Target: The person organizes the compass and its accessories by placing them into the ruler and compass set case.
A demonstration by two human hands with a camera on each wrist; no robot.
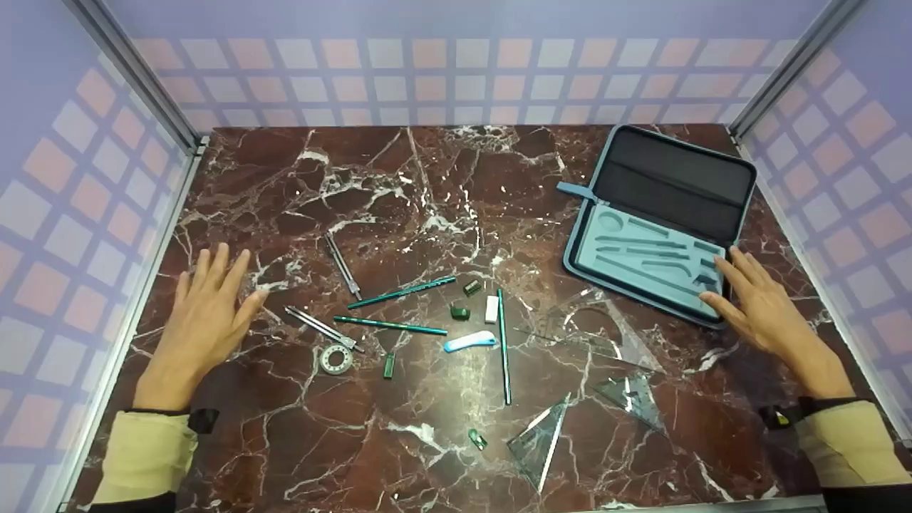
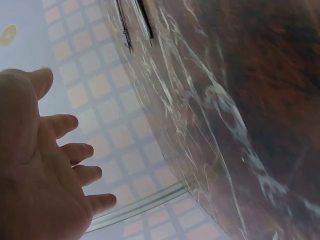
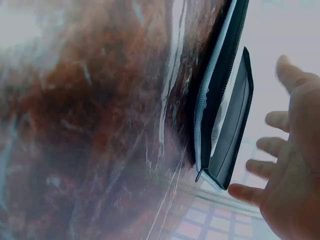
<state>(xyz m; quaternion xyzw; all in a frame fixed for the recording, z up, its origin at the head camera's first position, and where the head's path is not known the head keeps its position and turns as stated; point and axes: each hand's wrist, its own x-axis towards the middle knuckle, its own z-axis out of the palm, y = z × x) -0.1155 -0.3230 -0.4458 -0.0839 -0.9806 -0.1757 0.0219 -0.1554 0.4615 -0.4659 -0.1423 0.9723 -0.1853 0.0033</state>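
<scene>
My left hand [image 1: 206,313] is held over the left side of the table with its fingers straight and apart, holding nothing. Nearest to it are two metal compasses [image 1: 324,329]. My right hand [image 1: 773,313] is spread at the right edge of an unzipped blue case [image 1: 645,313], its fingertips overlapping the case in the head view. The case's lid lies back, and its light blue insert [image 1: 613,246] has shaped hollows. In the right wrist view, the fingers [image 3: 272,146] extend beside the case [image 3: 202,105], nothing in their grasp.
Mid-table lie dark green pencils [image 1: 392,326], a white eraser [image 1: 492,309], a blue-and-white cutter [image 1: 470,341], a round ring [image 1: 336,360] and several small green pieces [image 1: 389,366]. Clear set squares [image 1: 539,442] are at front right. Patterned panels [image 1: 442,64] enclose the table.
</scene>
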